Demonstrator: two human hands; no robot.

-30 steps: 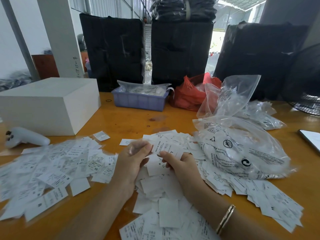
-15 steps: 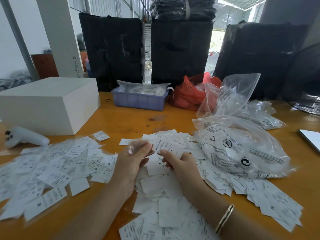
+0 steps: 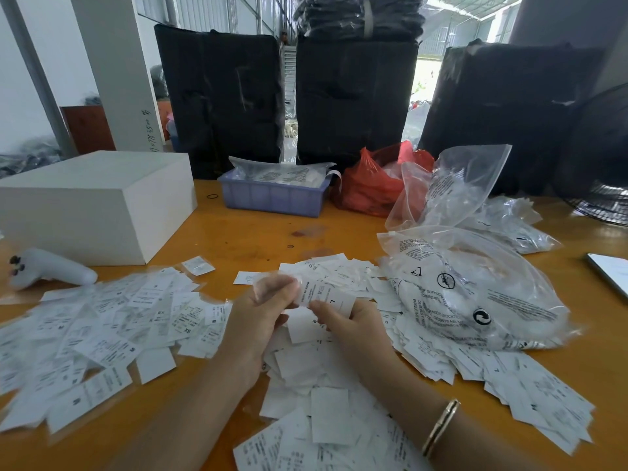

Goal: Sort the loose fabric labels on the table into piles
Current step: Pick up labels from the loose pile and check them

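Observation:
White fabric labels with black print cover the orange table. One spread pile lies at the left on a clear plastic sheet. A bigger heap lies in the middle and runs to the right. My left hand and my right hand meet above the middle heap. Together they pinch a small bunch of labels, the top one marked L. My right wrist wears a gold bangle.
A white box and a white controller sit at the left. A blue tray, a red bag and clear plastic bags stand behind and right. A phone lies at the right edge. Black wrapped bales stand beyond the table.
My hands have drawn closer together, and the right hand has come up off the heap to pinch the labels held by the left hand.

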